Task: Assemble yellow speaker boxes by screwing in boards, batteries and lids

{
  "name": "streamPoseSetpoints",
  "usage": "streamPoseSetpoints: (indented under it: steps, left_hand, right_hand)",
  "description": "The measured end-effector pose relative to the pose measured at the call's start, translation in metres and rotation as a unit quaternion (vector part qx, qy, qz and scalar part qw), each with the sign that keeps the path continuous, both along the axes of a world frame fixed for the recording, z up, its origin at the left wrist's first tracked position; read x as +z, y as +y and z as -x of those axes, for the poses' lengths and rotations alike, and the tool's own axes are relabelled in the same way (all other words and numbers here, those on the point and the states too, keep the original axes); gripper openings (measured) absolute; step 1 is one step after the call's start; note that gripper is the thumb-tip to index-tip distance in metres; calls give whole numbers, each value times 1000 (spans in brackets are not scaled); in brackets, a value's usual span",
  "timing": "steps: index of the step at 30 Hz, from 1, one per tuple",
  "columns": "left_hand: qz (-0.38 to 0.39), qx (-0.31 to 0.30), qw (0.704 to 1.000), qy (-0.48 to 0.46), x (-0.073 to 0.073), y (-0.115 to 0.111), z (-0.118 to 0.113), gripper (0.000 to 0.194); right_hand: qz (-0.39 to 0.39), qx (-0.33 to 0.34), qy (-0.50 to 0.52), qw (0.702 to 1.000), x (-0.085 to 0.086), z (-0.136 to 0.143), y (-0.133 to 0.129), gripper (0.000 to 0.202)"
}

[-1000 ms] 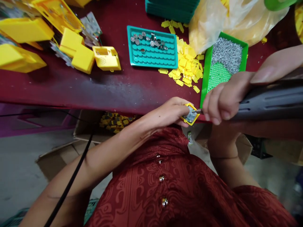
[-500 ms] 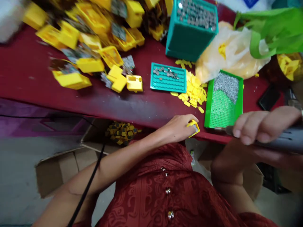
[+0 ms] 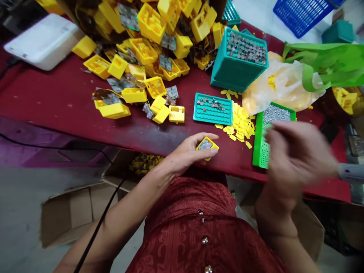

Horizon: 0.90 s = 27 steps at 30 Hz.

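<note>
Yellow case (image 3: pixel 211 142): one in hand, above the worktop (image 3: pixel 51 106) near its front edge, well left of the green tray; a second ago it sits closer to that tray.
Grey board (image 3: pixel 204 145): one, inside the case; the tool tip meets it a second ago and is away now, which suggests a pause or a finish in the tool work here.
Left grip (image 3: pixel 189 149): clamped on the case, thumb across the near edge.
Right grip (image 3: pixel 301 157): blurred, in front of the green tray; whether the fingers are together or apart cannot be told.
Grey tool (image 3: pixel 352 173): one, showing only to the right of the hand; cannot tell if it is held.
Green tray (image 3: pixel 258 142): one, partly hidden by the right grip; screws (image 3: pixel 274 115) too many to count.
Teal tray (image 3: pixel 213 118): one lying flat, apart from one teal stack (image 3: pixel 236 72); its metal discs (image 3: pixel 209 102) overlap, so no sure count.
Yellow tabs (image 3: pixel 241 123): dozens, between the two trays.
Heaped cases (image 3: pixel 148 51): many, overlapping, uncounted.
White box (image 3: pixel 44 41): one.
Blue basket (image 3: pixel 303 15): one.
</note>
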<state>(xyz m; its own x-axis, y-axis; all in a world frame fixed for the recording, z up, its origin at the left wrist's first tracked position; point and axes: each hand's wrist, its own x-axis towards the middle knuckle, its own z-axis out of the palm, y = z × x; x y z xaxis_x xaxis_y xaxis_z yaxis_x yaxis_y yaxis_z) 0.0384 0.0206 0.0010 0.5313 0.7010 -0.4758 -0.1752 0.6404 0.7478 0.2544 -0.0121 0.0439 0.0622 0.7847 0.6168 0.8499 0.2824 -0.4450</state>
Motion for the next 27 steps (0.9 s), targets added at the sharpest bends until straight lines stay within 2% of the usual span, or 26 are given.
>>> streamPoseSetpoints:
  steps: [3, 5, 8, 12, 14, 18, 23, 27]
  left_hand:
    - [14, 36, 999, -11, -3, 0, 5, 76]
    - [18, 73, 997, -20, -8, 1, 9, 75]
    - [9, 119, 992, -39, -15, 3, 14, 57]
    - [37, 129, 986, -101, -19, 4, 18, 25]
    - [70, 132, 981, -124, -19, 3, 19, 18]
    - [105, 157, 972, -143, -19, 3, 21, 24]
    - [100, 168, 968, -160, -23, 2, 23, 22]
    - [98, 188, 966, -145, -22, 1, 21, 24]
  right_hand:
    - [55, 53, -85, 993, -26, 6, 55, 21]
    - [138, 29, -137, 980, -43, 9, 88, 20]
    - [218, -17, -198, 956, -60, 14, 116, 22]
    - [268, -28, -243, 932, -67, 18, 124, 26]
    - [279, -43, -253, 926, -68, 17, 124, 27]
    - [276, -65, -267, 921, -75, 14, 125, 31]
    - [239, -92, -243, 936, -90, 8, 121, 30]
    - [204, -83, -208, 953, -100, 1, 118, 30]
